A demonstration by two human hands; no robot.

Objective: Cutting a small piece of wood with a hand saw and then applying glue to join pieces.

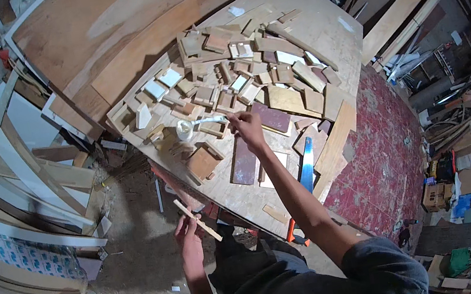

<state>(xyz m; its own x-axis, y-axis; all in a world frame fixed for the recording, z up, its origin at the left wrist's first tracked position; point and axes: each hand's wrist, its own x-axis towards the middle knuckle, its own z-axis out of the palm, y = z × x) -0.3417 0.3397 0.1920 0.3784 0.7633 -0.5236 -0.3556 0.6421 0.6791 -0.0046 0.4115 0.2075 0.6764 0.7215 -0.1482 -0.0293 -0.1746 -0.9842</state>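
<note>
My left hand (188,241) is closed on a narrow wooden strip (204,226), held tilted in front of the table's near left edge. Over the table, my right hand (246,126) grips one end of a thin whitish stick (210,119). The stick's far end reaches the small white pot (184,131); whether it dips inside is too small to tell. A small open wooden box shape (205,162) lies just nearer than the pot. Below my right hand are a dark reddish board (244,162) and another such board (271,119).
Many small wood offcuts (250,79) crowd the tabletop (315,6). A handsaw (306,164) with an orange handle lies near its right front edge. Large panels (129,29) lean behind the left side. Curved boards (28,170) pile up at left; planks (403,15) stand far right.
</note>
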